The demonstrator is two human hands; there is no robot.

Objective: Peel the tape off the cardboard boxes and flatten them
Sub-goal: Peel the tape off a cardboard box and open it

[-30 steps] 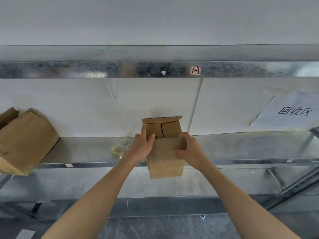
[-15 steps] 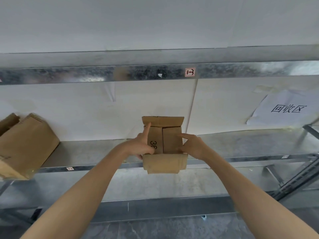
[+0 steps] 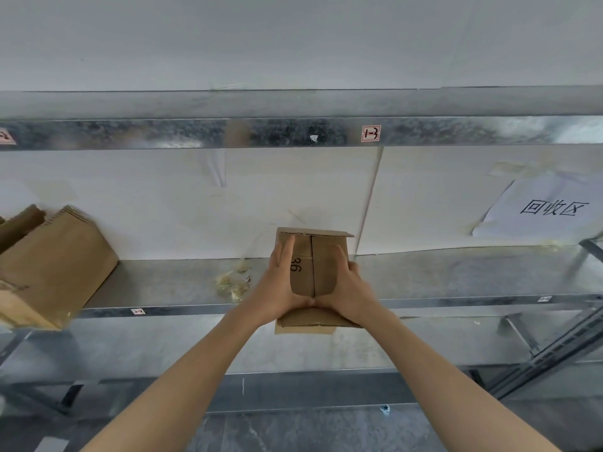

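A small brown cardboard box [image 3: 318, 265], marked "36", lies on the front of the metal shelf [image 3: 456, 275] with its flaps spread out. My left hand [image 3: 280, 282] lies flat on its left half, fingers straight and pointing away from me. My right hand [image 3: 346, 285] presses flat on the right half. The heels of both hands meet over the box's middle seam. A near flap [image 3: 310, 321] sticks out over the shelf edge below my wrists.
A larger cardboard box [image 3: 49, 269] leans on the shelf at the far left. Crumpled clear tape [image 3: 233, 282] lies just left of my hands. A paper sign [image 3: 548, 210] is taped to the wall at right. An upper shelf beam [image 3: 293, 133] runs overhead.
The box went from standing open in my grip to lying spread on the shelf. Both hands moved from its sides onto its top and now press flat on it.
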